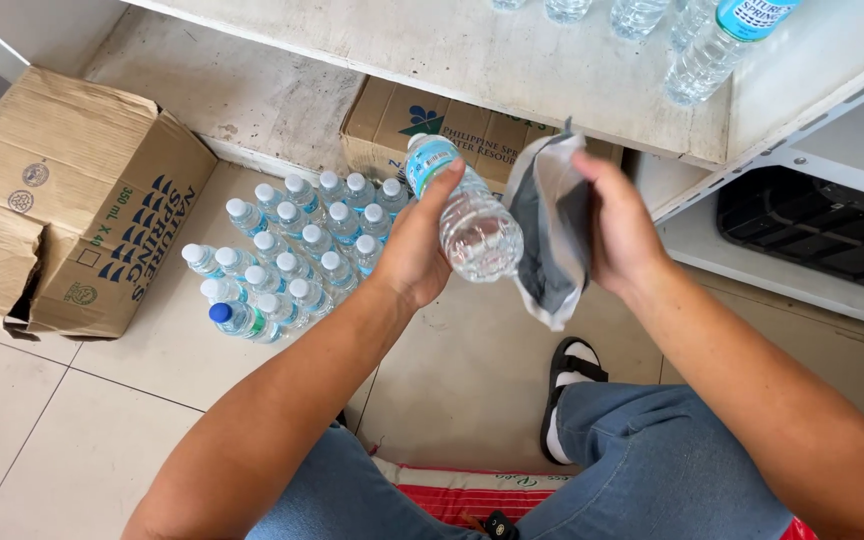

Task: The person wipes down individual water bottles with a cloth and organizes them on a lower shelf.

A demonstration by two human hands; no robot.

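My left hand [414, 250] grips a clear plastic water bottle [474, 228] with a blue label and white cap, held tilted in front of me. My right hand [620, 225] holds a grey and white cloth [550, 235] pressed against the bottle's right side. Both hands are raised above the tiled floor, just below the edge of a white shelf [512, 70].
Several small capped water bottles [287, 255] stand grouped on the floor at left. A torn cardboard box [72, 200] lies further left, another box [442, 130] under the shelf. More bottles [697, 50] stand on the shelf. A black crate [812, 225] is at right. My knees and sandalled foot [570, 395] are below.
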